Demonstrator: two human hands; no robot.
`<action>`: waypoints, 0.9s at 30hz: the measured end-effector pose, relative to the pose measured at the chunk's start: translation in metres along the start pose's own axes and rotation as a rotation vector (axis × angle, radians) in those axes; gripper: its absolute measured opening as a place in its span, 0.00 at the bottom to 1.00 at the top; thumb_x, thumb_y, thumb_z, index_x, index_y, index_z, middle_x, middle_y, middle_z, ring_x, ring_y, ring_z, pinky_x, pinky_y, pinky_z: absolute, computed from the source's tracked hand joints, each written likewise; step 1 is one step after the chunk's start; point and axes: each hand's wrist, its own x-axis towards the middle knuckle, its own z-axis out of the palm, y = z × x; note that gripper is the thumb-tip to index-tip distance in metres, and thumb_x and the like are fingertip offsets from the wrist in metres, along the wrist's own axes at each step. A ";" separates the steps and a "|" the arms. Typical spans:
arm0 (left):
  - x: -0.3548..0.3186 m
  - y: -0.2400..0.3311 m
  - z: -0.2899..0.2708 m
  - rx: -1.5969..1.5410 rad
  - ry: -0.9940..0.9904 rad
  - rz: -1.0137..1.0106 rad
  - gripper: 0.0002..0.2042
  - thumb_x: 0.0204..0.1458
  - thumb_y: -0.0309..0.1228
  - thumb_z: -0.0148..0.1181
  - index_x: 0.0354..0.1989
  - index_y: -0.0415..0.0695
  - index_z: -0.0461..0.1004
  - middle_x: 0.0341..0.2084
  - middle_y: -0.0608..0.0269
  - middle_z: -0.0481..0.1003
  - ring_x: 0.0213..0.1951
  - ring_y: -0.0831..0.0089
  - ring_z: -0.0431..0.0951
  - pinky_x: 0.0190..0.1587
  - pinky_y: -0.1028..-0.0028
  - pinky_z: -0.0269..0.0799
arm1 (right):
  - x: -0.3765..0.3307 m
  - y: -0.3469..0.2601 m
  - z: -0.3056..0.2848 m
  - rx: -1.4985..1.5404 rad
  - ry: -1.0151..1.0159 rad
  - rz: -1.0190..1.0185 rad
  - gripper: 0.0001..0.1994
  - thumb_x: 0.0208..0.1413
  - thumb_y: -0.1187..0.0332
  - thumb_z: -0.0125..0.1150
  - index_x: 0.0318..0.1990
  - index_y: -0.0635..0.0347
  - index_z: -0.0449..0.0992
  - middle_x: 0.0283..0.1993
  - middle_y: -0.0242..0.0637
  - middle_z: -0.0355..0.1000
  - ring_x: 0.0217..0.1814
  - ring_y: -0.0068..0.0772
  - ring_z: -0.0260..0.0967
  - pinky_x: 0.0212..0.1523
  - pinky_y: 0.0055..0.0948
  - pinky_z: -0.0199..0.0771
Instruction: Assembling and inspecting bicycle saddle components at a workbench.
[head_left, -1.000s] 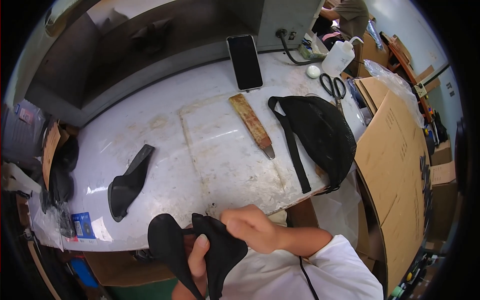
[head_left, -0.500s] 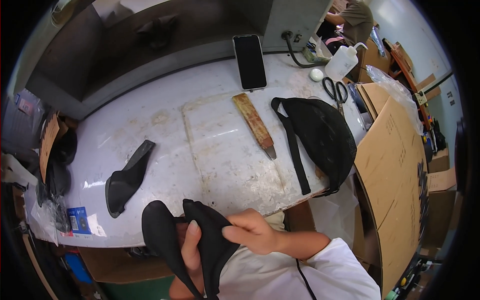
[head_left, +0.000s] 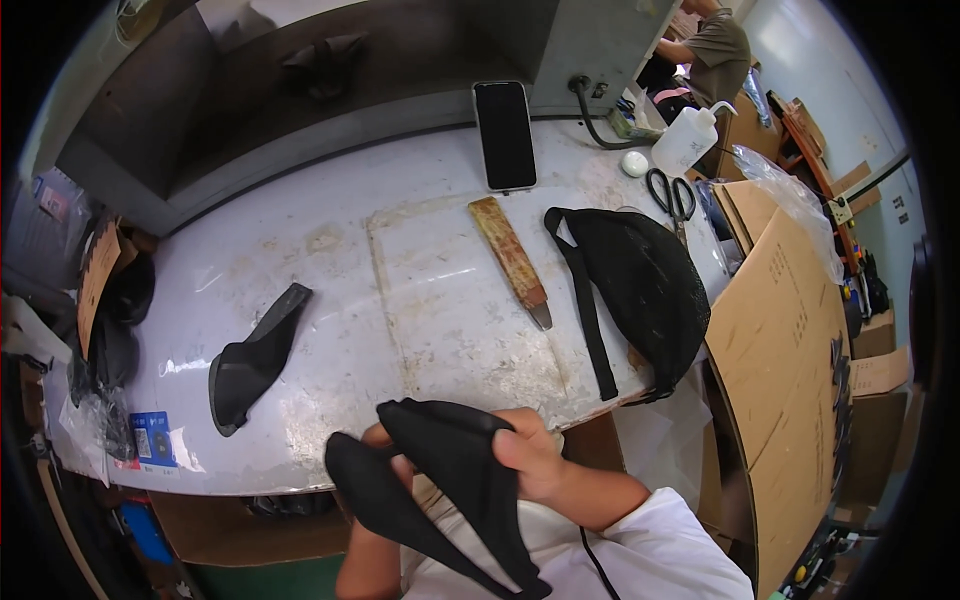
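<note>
While the right hand (head_left: 530, 460) is curling its fingers closed over the upper edge of a black, curved, tapering fabric piece (head_left: 470, 480), the left hand (head_left: 385, 450) is lying mostly hidden behind a second black fabric piece (head_left: 375, 495); how far it is open cannot be told, though it appears to be supporting that piece from behind.

Position — both pieces are hanging just below the near edge of the worn white worktable (head_left: 330, 260), close to the person's chest. Each long axis is running from upper left down to lower right, the narrow tails pointing toward the white sleeve (head_left: 660, 550).

Change from the frame half a second back: the pair is sitting slightly further right and the two pieces are spreading a little more apart.

Also on the table — a third black shaped piece (head_left: 250, 360) lying flat at left, a long wooden-handled knife (head_left: 510, 260), a black mesh bag with strap (head_left: 640, 290), a dark smartphone (head_left: 505, 135), and black scissors (head_left: 670, 195).
</note>
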 end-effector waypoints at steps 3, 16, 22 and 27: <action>0.017 0.027 -0.031 -0.537 0.007 -0.342 0.10 0.56 0.28 0.54 0.42 0.34 0.72 0.32 0.56 0.76 0.30 0.74 0.74 0.33 0.76 0.70 | -0.007 -0.016 -0.011 -0.061 -0.042 -0.066 0.18 0.64 0.61 0.54 0.44 0.73 0.75 0.35 0.34 0.75 0.33 0.19 0.70 0.31 0.22 0.71; 0.017 0.064 -0.019 0.827 0.095 0.395 0.10 0.53 0.23 0.57 0.21 0.33 0.74 0.12 0.63 0.65 0.16 0.75 0.63 0.20 0.77 0.54 | -0.024 -0.036 -0.003 -1.221 -0.085 -0.539 0.22 0.54 0.72 0.63 0.55 0.69 0.67 0.51 0.51 0.69 0.51 0.44 0.70 0.52 0.33 0.69; 0.015 0.055 0.016 0.776 -0.162 0.546 0.06 0.44 0.25 0.69 0.24 0.37 0.77 0.18 0.58 0.72 0.22 0.69 0.72 0.26 0.75 0.67 | -0.017 -0.014 0.034 -1.197 -0.123 -0.208 0.30 0.60 0.71 0.58 0.66 0.71 0.53 0.58 0.59 0.65 0.54 0.56 0.70 0.54 0.40 0.72; 0.015 0.070 0.023 0.736 -0.044 0.335 0.08 0.41 0.23 0.70 0.23 0.37 0.74 0.21 0.62 0.71 0.26 0.74 0.69 0.31 0.76 0.63 | -0.016 -0.016 0.026 -1.175 -0.105 -0.304 0.28 0.56 0.74 0.63 0.63 0.70 0.60 0.57 0.53 0.69 0.48 0.48 0.76 0.44 0.34 0.79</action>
